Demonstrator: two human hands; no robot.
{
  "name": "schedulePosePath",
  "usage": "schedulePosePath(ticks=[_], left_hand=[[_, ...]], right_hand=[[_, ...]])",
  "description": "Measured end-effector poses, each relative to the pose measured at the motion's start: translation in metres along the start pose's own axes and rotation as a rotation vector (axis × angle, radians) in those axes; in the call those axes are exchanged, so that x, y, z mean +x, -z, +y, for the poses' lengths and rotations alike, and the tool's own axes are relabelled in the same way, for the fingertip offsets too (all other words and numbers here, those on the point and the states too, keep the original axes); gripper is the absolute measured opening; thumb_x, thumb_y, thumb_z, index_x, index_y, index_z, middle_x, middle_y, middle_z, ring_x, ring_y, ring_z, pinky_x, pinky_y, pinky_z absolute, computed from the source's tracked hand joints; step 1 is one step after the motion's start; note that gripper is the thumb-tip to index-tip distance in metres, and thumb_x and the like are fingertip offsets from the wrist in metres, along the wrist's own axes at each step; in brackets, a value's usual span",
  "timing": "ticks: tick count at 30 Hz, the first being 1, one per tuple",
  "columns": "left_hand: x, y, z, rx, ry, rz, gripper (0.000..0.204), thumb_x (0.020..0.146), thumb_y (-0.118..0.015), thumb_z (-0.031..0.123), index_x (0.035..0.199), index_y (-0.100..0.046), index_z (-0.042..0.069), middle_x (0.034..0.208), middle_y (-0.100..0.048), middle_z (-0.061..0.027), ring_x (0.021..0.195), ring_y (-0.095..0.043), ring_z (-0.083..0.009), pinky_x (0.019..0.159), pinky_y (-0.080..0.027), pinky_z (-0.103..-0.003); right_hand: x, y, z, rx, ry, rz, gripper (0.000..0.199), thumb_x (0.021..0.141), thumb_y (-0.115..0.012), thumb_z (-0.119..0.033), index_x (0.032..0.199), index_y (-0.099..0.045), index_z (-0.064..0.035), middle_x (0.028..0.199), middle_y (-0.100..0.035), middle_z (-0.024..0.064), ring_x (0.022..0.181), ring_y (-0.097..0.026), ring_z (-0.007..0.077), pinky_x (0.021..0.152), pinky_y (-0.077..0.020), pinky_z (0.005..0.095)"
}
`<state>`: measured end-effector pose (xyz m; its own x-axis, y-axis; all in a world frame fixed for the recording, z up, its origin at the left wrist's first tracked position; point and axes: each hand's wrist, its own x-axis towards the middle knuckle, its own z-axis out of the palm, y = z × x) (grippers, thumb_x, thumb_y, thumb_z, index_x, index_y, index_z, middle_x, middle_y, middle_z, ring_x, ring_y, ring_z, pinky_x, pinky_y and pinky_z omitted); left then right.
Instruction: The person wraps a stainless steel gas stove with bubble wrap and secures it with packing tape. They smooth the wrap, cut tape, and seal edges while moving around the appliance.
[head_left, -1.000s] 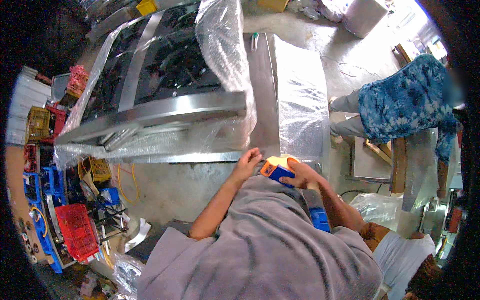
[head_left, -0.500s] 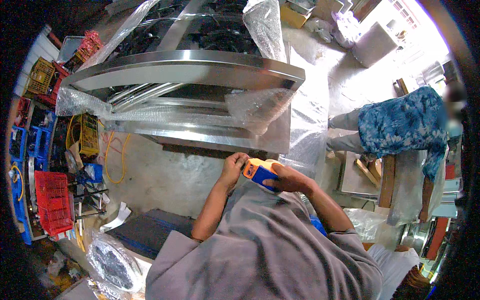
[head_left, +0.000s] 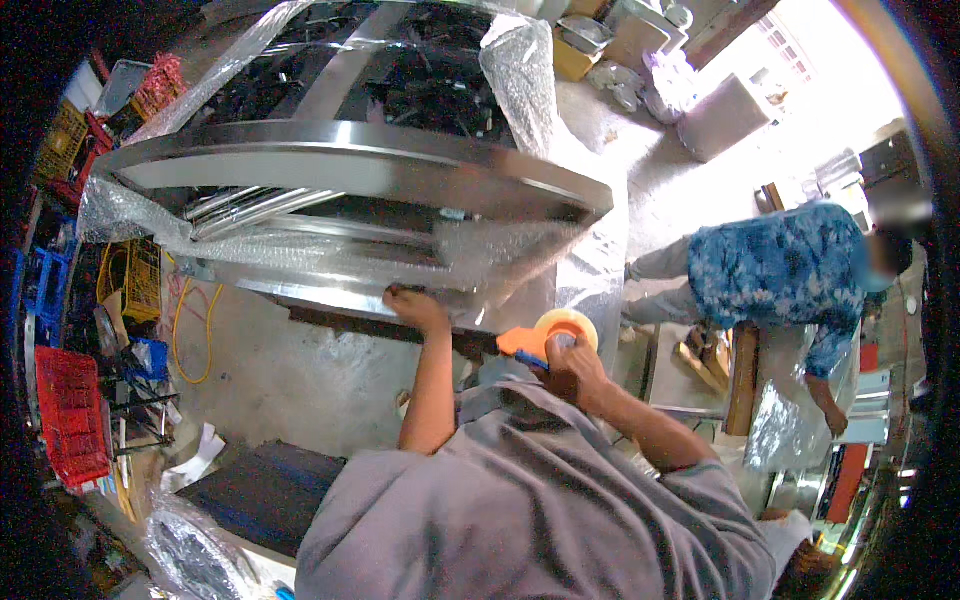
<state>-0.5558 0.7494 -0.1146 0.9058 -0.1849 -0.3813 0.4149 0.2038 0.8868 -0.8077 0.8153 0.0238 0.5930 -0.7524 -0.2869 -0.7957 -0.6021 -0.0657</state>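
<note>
In front of me stands a large stainless-steel cooker-like unit (head_left: 350, 165) with a bowed front rail, partly covered in bubble wrap (head_left: 520, 75). My left hand (head_left: 420, 309) is at its lower front panel, fingers laid against the steel edge and slightly blurred. Near the unit's lower right corner, in front of my body, my right hand (head_left: 577, 370) grips an orange and blue tape dispenser (head_left: 528, 341) with a round tape roll on its upper side. Several shiny metal tubes (head_left: 265, 212) lie behind the front rail.
To the right, a person in a blue patterned shirt (head_left: 770, 262) leans over a bench with plastic sheeting (head_left: 795, 420). Red crates (head_left: 72, 415), yellow crates and blue bins line the left. A yellow hose (head_left: 180, 350) lies on the floor. A dark flat board (head_left: 265, 492) lies at lower left.
My left hand has left the tape dispenser and moved up and left to the steel panel. The dispenser has turned and shifted right in my right hand. The view has shifted slightly.
</note>
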Motion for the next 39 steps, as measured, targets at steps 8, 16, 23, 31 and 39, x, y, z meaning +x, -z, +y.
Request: schedulePosePath(ticks=[8,16,23,31,39], left_hand=[[0.005,0.059,-0.005,-0.133,0.35,-0.404,0.042,0.105,-0.041,0.041,0.091,-0.057,0.004,0.071,-0.048,-0.0003,0.058,-0.045,-0.0089,0.049,-0.035,-0.025],[0.005,0.06,-0.004,0.329,-0.079,-0.532,0.034,0.099,-0.056,0.033,0.097,-0.06,-0.001,0.085,-0.062,-0.0069,0.074,-0.058,-0.0193,0.066,-0.048,-0.033],[0.0,0.083,-0.001,0.938,-0.648,-1.112,0.039,0.09,-0.067,0.022,0.123,-0.061,0.004,0.112,-0.067,-0.0131,0.109,-0.06,-0.0321,0.102,-0.042,-0.043],[0.028,0.079,0.022,0.737,-0.442,-0.987,0.016,0.086,-0.066,0.014,0.094,-0.074,0.003,0.087,-0.072,-0.0161,0.077,-0.069,-0.0317,0.073,-0.054,-0.038],[0.063,0.053,0.019,1.015,-0.835,-0.981,0.017,0.077,-0.068,0.018,0.087,-0.075,0.006,0.087,-0.072,-0.0146,0.086,-0.065,-0.038,0.079,-0.051,-0.047]], right_hand=[[0.017,0.03,0.011,0.128,0.1,0.039,0.038,0.089,-0.065,-0.034,0.088,-0.047,-0.0009,0.066,-0.063,0.0197,0.066,-0.062,0.0409,0.079,-0.0413,0.0434],[0.031,0.022,0.028,0.095,0.268,0.056,0.034,0.083,-0.063,-0.023,0.103,-0.049,0.0007,0.062,-0.061,0.0133,0.062,-0.06,0.0375,0.077,-0.0413,0.0458],[0.03,0.04,0.032,0.037,0.313,0.072,0.042,0.088,-0.066,-0.036,0.096,-0.046,-0.0001,0.061,-0.061,0.0145,0.062,-0.06,0.0369,0.079,-0.0422,0.0424],[0.024,0.039,0.04,-0.054,0.133,-0.076,0.033,0.084,-0.061,-0.024,0.104,-0.05,0.0013,0.074,-0.069,0.0171,0.069,-0.066,0.0381,0.083,-0.0441,0.0478],[0.019,0.0,0.034,0.067,0.029,0.085,0.037,0.086,-0.066,-0.033,0.098,-0.047,-0.003,0.066,-0.063,0.0158,0.068,-0.064,0.0358,0.081,-0.0424,0.0447]])
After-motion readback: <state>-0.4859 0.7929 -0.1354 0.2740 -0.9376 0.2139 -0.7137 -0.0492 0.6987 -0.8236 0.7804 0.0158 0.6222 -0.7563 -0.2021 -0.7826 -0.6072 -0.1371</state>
